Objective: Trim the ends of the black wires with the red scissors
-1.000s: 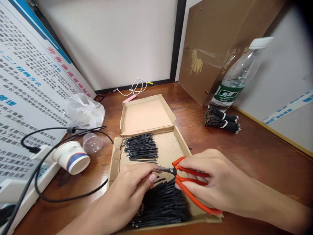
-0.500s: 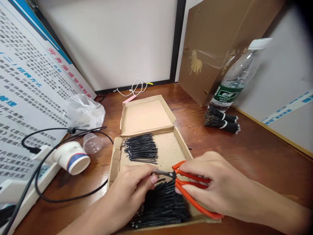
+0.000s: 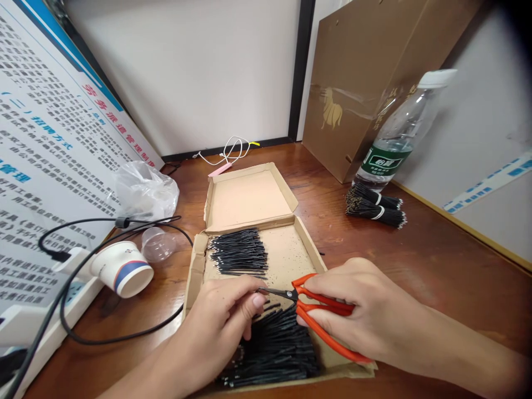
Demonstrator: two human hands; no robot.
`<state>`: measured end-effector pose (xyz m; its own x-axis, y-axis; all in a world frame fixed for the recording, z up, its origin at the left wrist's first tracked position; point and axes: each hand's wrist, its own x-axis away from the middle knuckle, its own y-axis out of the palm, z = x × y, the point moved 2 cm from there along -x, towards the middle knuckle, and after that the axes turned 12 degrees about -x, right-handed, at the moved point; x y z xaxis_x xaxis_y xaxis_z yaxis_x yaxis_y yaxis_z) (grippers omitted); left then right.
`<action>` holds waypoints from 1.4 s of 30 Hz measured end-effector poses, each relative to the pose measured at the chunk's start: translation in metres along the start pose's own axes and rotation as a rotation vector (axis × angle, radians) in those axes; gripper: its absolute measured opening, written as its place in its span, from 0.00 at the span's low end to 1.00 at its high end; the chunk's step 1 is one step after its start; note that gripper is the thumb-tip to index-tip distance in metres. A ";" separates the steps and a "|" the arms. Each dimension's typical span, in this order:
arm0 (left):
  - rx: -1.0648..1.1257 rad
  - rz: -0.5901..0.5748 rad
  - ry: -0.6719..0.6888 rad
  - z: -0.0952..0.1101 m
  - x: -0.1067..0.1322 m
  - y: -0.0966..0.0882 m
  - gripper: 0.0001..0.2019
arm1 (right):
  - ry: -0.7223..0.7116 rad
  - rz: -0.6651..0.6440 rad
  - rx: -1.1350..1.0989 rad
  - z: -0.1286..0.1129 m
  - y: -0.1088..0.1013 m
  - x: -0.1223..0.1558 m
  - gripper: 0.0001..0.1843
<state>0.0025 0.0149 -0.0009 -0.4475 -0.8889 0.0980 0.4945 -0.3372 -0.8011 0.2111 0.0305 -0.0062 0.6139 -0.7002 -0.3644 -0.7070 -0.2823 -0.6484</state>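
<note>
An open cardboard box (image 3: pixel 195 266) lies on the wooden table. A neat pile of short black wires (image 3: pixel 239 252) sits at its far end, and a bigger loose heap of black wires (image 3: pixel 278 349) fills the near end. My right hand (image 3: pixel 361 310) grips red-handled scissors (image 3: pixel 316 313), blades pointing left and nearly closed. My left hand (image 3: pixel 222 318) is pinched at the blade tips, thumb and forefinger together. What the fingers hold there is too thin to see.
A tipped paper cup (image 3: pixel 122 269), clear lid (image 3: pixel 155 244), plastic bag (image 3: pixel 143 188) and black cables over a power strip (image 3: pixel 41 327) lie left. Two tied wire bundles (image 3: pixel 374 205), a water bottle (image 3: pixel 394 133) and a brown carton (image 3: pixel 357 72) stand right. A poster board leans at left.
The scissor handles have squeezed closer together. Both hands have stayed over the near heap, with only slight shifts.
</note>
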 end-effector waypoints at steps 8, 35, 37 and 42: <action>0.043 0.035 -0.010 -0.008 0.005 0.003 0.14 | 0.062 -0.022 -0.026 0.001 0.001 0.002 0.10; 0.031 0.110 0.091 -0.006 0.003 0.003 0.13 | 0.072 -0.046 -0.054 -0.003 0.000 0.002 0.12; 0.010 0.114 0.111 -0.005 0.003 0.003 0.13 | 0.048 -0.035 -0.040 -0.001 0.000 0.003 0.12; -0.021 0.107 0.116 -0.003 0.001 0.001 0.14 | -0.009 0.010 -0.005 0.001 0.000 0.003 0.13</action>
<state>0.0007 0.0146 -0.0031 -0.4770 -0.8771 -0.0562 0.5284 -0.2351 -0.8158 0.2134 0.0291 -0.0083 0.6099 -0.6970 -0.3771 -0.7148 -0.2783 -0.6416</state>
